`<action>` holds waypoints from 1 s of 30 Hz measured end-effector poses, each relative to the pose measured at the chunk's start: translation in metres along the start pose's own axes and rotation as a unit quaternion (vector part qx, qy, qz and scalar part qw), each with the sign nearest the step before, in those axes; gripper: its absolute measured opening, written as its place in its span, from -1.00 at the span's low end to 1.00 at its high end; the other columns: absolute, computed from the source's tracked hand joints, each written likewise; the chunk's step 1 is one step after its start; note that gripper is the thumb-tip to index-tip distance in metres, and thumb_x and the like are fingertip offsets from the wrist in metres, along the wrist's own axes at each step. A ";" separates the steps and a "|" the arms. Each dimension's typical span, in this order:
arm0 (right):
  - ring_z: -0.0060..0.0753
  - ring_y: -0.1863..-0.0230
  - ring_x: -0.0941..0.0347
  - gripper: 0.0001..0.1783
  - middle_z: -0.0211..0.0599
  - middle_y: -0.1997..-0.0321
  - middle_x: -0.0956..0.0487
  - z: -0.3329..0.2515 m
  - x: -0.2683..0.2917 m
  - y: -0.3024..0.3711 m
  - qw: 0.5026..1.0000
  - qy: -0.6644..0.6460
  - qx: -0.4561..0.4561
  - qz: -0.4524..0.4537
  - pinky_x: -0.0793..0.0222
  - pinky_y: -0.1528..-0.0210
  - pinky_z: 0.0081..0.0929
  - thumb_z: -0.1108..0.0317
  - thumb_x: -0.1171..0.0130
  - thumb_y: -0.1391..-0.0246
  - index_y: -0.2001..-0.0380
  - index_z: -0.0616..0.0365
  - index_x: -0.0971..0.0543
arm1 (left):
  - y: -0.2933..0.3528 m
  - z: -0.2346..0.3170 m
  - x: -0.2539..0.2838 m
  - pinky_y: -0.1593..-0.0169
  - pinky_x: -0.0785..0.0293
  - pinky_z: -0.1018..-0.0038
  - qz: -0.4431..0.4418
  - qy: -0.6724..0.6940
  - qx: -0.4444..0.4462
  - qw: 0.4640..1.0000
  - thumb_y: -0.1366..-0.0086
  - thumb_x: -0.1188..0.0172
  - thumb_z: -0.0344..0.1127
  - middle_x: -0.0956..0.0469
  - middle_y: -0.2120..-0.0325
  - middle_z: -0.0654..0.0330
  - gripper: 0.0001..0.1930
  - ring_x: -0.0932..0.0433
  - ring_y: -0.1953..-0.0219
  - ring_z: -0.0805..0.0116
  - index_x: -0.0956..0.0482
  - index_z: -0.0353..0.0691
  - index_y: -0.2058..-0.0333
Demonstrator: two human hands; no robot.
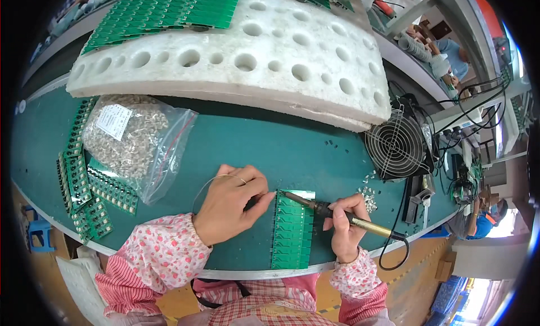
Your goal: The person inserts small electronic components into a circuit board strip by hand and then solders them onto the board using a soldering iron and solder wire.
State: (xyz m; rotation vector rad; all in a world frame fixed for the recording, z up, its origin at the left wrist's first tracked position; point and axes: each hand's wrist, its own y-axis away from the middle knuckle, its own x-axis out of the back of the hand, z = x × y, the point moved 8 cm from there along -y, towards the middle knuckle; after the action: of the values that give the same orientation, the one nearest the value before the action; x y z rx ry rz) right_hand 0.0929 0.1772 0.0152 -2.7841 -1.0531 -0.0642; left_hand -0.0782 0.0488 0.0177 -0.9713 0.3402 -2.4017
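A green circuit board panel [292, 236] lies flat on the green tabletop, close to the front edge. My right hand [346, 227] is closed round the handle of a soldering iron [371, 226], holding it like a pen. The iron's tip meets or hovers just over the panel's top left corner; contact is too small to tell. My left hand [233, 205] is pinched at the panel's upper left edge, thumb and forefinger together. A thin solder wire [205, 186] loops over its back and appears to run into the fingers, where its end is hidden.
A clear bag of small pale parts [129, 137] lies left, beside several populated circuit boards [90, 199]. Behind stands a white foam block [225, 81] carrying green board panels [169, 11]. To the right are a fan [396, 143], loose small parts [367, 197] and an iron stand [419, 197].
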 end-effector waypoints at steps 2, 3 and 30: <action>-0.64 0.62 -0.41 -0.88 -0.27 0.50 -0.55 0.001 0.000 0.000 1.000 0.006 0.008 -0.002 -0.33 0.55 -0.66 0.48 -0.10 -0.16 0.36 0.28 -0.37 | 0.000 -0.003 -0.001 0.22 -0.24 0.38 -0.004 0.003 0.013 1.000 -0.12 -0.28 -0.40 -0.48 0.46 0.28 -0.87 -0.47 0.43 0.30 -0.48 -0.18 0.51; -0.64 0.62 -0.41 -0.88 -0.28 0.51 -0.55 0.001 0.000 0.000 1.000 0.010 0.012 -0.004 -0.34 0.55 -0.66 0.49 -0.10 -0.16 0.36 0.29 -0.37 | 0.001 -0.005 -0.001 0.22 -0.24 0.41 -0.009 0.004 0.027 1.000 -0.11 -0.29 -0.43 -0.53 0.44 0.28 -0.88 -0.48 0.41 0.32 -0.50 -0.19 0.52; -0.60 0.66 -0.43 -0.81 -0.27 0.57 -0.52 -0.002 0.006 0.017 1.000 0.005 0.010 0.022 -0.33 0.60 -0.66 0.38 -0.10 -0.20 0.35 0.28 -0.37 | 0.007 0.001 0.002 0.19 -0.23 0.42 -0.024 0.014 0.009 1.000 -0.09 -0.29 -0.42 -0.54 0.44 0.31 -0.90 -0.49 0.40 0.34 -0.53 -0.18 0.53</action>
State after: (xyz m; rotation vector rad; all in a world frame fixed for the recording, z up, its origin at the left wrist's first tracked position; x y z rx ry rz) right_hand 0.1086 0.1676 0.0155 -2.7844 -0.9850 -0.0604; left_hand -0.0763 0.0420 0.0169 -0.9482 0.3077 -2.4600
